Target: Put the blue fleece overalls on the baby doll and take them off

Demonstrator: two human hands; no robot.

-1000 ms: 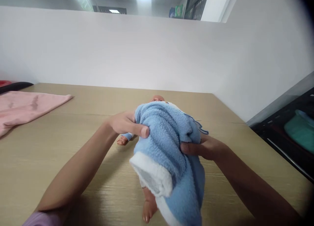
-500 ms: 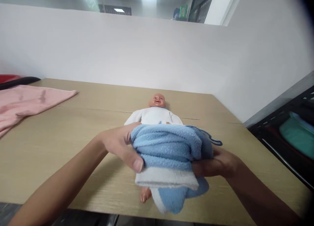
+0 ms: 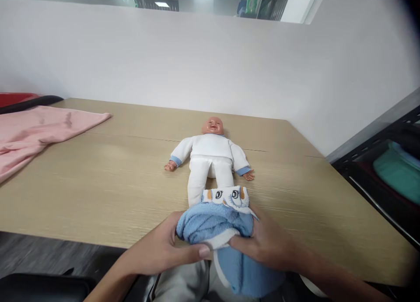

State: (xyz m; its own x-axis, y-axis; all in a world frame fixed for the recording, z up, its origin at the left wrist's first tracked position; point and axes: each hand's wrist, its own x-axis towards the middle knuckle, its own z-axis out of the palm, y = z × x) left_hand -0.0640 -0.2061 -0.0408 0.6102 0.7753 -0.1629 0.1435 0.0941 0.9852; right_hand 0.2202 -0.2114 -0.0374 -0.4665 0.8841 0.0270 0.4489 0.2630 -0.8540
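Observation:
A blue terry-cloth baby garment (image 3: 215, 219) with white trim and embroidered animal eyes is bunched up close to me, at the table's near edge. My left hand (image 3: 169, 245) grips its left side, thumb in front on the white edging. My right hand (image 3: 262, 238) has hold of the opposite side, with some fingers hidden by the cloth. A loose blue part hangs below my hands over my lap. Beyond it a baby doll (image 3: 211, 145) in a white top with blue cuffs lies face up, head away from me. The garment hides the doll's feet.
A pink cloth (image 3: 42, 129) is spread at the table's left, in front of a red object with a black rim (image 3: 19, 101). On the right stands a black rack (image 3: 367, 175) with a green item (image 3: 398, 170). A white wall (image 3: 183, 61) borders the table's far side.
Both hands have brought the garment down and nearer to me. The doll's body and arms now show, and the embroidered eyes have come into view. The bunched cloth has been turned.

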